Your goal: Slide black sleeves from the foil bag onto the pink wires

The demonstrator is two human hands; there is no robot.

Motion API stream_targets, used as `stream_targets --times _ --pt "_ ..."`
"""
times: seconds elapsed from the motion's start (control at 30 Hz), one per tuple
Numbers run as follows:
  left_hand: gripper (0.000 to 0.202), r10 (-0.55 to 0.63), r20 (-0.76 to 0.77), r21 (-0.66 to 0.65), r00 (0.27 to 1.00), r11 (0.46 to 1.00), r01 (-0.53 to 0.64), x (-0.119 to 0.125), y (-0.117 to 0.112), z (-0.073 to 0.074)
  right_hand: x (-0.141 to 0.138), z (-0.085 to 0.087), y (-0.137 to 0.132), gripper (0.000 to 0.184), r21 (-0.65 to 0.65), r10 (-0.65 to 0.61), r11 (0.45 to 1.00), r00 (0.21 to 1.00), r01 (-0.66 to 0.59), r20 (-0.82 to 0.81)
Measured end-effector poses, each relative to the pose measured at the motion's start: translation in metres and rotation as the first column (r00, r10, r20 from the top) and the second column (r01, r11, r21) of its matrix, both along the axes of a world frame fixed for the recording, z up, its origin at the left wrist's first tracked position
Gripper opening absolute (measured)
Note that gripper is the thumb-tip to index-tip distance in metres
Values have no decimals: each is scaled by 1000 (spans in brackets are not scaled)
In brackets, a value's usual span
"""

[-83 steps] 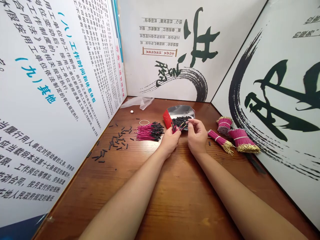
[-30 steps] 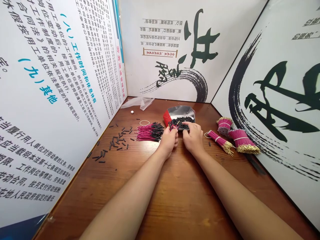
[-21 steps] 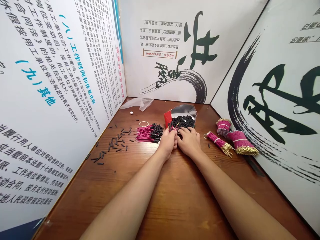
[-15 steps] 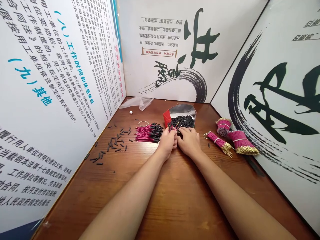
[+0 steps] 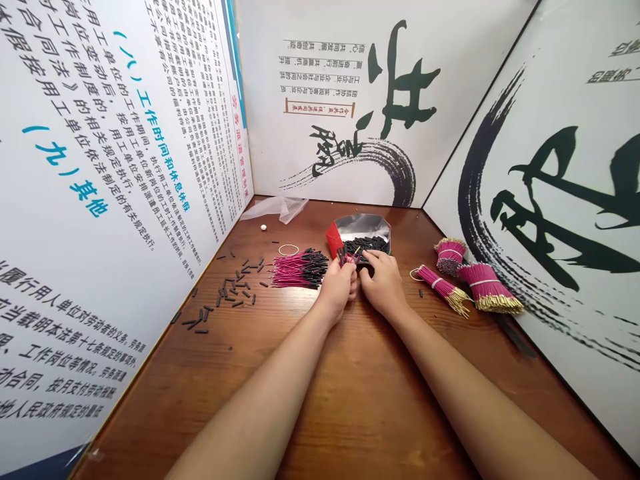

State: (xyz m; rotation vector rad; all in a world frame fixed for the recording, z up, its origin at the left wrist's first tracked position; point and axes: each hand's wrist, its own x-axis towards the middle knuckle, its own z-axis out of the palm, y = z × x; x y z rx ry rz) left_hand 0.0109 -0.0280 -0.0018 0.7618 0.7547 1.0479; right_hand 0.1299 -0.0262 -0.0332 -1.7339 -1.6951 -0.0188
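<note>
My left hand (image 5: 341, 287) is closed around a few pink wires (image 5: 351, 259), some with black sleeves on their ends, which stick up above the thumb. Just right of it, my right hand (image 5: 381, 280) has its fingers curled at the front edge of an open box (image 5: 333, 235) with a red side and silvery lining. Black sleeves (image 5: 367, 244) fill the box. Whatever the right fingertips pinch is too small to make out. Left of my hands lies a pile of pink wires (image 5: 295, 269) with black sleeves on their right ends.
Loose black sleeves (image 5: 233, 289) are scattered on the wooden table (image 5: 345, 400) at left. Tied bundles of pink wires (image 5: 484, 287) with gold ends lie at right. A clear plastic bag (image 5: 280, 209) and a white ring (image 5: 289, 250) are farther back. Printed panels (image 5: 320, 40) enclose the table.
My right hand has moved slightly away from the left hand, toward the box's front edge. The left hand keeps its grip on the wires. The view has shifted slightly.
</note>
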Motion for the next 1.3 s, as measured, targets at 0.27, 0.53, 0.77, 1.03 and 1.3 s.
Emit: stream_targets --times 0.27,0.53,0.77,1.03,1.3 --pt "20 -11 4 8 1000 1000 11 0 1 -1 2 -2 1 46 33 41 999 999 -39 -32" --pt "22 -21 5 4 1000 1000 21 0 1 -1 0 1 -1 45 -19 16 1000 1000 -16 4" --pt "22 -11 24 -3 1000 1000 11 0 1 -1 -6 5 -7 39 -213 -20 975 982 61 188" --pt "21 -16 24 -7 1000 1000 16 0 1 0 -6 6 -7 44 -252 -58 960 966 123 252" --pt "24 -19 18 -4 1000 1000 19 0 2 -3 -5 6 -6 42 -238 -4 970 979 54 205"
